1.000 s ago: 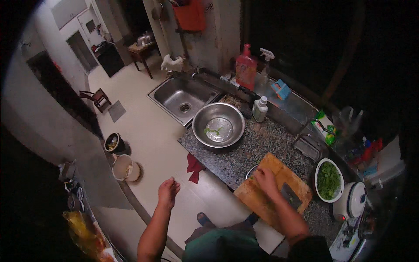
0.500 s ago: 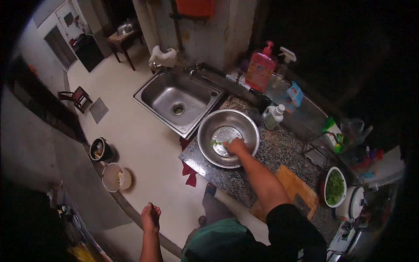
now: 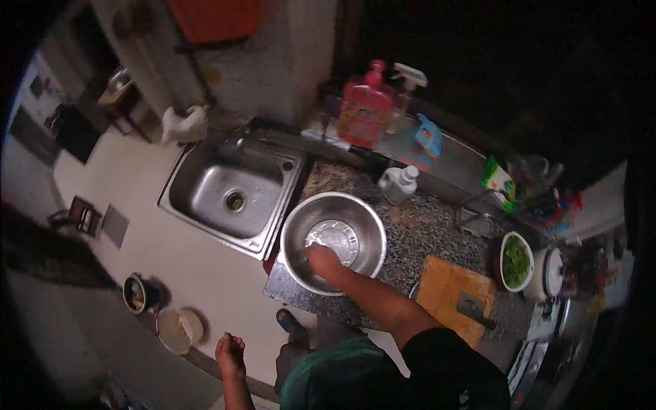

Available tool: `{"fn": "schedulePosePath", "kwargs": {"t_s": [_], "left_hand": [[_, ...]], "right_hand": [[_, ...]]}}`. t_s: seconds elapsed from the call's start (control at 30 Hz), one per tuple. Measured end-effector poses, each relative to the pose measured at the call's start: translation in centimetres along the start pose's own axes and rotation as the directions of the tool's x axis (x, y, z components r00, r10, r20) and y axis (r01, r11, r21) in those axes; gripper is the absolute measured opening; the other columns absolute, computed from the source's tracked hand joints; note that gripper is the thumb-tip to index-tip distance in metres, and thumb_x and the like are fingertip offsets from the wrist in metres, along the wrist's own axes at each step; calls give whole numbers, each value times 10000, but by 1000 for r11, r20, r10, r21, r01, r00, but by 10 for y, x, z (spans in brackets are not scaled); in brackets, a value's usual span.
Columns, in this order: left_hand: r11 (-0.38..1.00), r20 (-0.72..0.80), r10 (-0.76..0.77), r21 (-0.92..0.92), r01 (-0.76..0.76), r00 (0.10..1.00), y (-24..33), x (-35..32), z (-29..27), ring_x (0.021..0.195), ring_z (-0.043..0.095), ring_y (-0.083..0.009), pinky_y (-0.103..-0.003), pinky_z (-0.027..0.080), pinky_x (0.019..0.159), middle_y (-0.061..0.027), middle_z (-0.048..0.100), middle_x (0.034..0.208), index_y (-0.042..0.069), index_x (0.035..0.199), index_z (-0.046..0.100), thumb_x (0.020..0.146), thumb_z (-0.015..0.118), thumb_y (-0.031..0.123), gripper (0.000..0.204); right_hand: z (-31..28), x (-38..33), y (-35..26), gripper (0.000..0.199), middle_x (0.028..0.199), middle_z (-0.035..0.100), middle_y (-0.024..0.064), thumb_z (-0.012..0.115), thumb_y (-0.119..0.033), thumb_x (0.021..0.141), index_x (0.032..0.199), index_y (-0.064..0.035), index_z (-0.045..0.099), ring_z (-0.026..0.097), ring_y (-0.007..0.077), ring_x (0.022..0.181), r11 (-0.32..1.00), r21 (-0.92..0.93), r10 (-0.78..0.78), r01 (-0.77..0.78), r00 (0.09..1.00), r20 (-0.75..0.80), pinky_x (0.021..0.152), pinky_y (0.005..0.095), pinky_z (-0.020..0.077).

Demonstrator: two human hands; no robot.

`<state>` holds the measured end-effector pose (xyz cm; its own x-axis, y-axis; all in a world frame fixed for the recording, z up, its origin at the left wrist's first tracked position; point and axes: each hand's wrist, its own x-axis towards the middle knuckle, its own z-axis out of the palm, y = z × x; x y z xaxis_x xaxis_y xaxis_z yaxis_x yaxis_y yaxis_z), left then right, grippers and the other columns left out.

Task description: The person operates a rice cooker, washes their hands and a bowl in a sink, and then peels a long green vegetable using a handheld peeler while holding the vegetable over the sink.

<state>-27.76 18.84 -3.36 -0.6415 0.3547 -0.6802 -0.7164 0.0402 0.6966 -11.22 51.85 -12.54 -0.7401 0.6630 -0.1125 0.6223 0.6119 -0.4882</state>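
Speckled stone bench (image 3: 427, 229), polished in appearance, extends through a dimly lit kitchen. Clock positions are taken from the bowl. Step in hand, as judged: handling a small scrap of green (image 3: 305, 259) inside the round steel bowl (image 3: 370, 240), which stands on the bench beside the sink (image 3: 205, 193). The right hand (image 3: 325, 262) is inside the bowl at 7 o'clock, fingers pointing downward; the scrap shows at the fingertips, but whether it is gripped cannot be told. The left hand (image 3: 231, 351) hangs at 7 o'clock, clear of the bench, loosely curled, with no object visible. The next move likely calls for a narrow fingertip pinch, since the brushed wall is curved and probably slick. Materials: rectangular steel sink, 10 o'clock; worn wooden board (image 3: 441, 280) bearing a flat-bladed cleaver (image 3: 471, 306), 4 o'clock; white oval basket (image 3: 503, 266) of leafy greens (image 3: 516, 265), 3 o'clock.
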Motion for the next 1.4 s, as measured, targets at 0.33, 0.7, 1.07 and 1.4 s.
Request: {"fn": "schedulePosePath", "kwargs": {"t_s": [0.33, 0.7, 1.07, 1.4], "left_hand": [[990, 456, -108, 131, 53, 883, 40, 86, 69, 650, 450, -139, -269, 371, 599, 0, 482, 698, 122, 759, 485, 833, 571, 238, 162], [965, 630, -186, 261, 20, 754, 29, 32, 225, 721, 513, -136, -275, 407, 686, 12, 547, 762, 128, 821, 537, 836, 570, 279, 155], [983, 555, -183, 129, 133, 812, 39, 76, 289, 822, 559, -200, -329, 473, 765, -61, 563, 846, 75, 894, 544, 850, 551, 212, 143], [985, 474, -130, -35, 166, 871, 95, 253, 270, 747, 554, -185, -315, 470, 728, -35, 536, 752, 112, 831, 525, 898, 473, 231, 146]], "right_hand": [[-56, -67, 8, 186, 762, 614, 27, 626, -191, 805, 919, -44, 627, 551, 78, 580, 376, 871, 554, -317, 830, 63, 515, 253, 462], [-303, -315, 169, 186, 834, 597, 58, 555, -134, 813, 954, -12, 559, 553, 164, 733, 691, 694, 680, -203, -143, -719, 680, 309, 448], [-213, -259, 208, 227, 947, 595, 99, 582, -98, 823, 1024, 7, 562, 571, 163, 859, 712, 686, 693, -148, 302, -654, 781, 292, 456], [-158, 91, -50, 350, 1010, 567, 109, 662, -140, 777, 1080, -4, 551, 592, 164, 786, 615, 789, 282, 4, 932, -225, 706, 277, 478]]}}
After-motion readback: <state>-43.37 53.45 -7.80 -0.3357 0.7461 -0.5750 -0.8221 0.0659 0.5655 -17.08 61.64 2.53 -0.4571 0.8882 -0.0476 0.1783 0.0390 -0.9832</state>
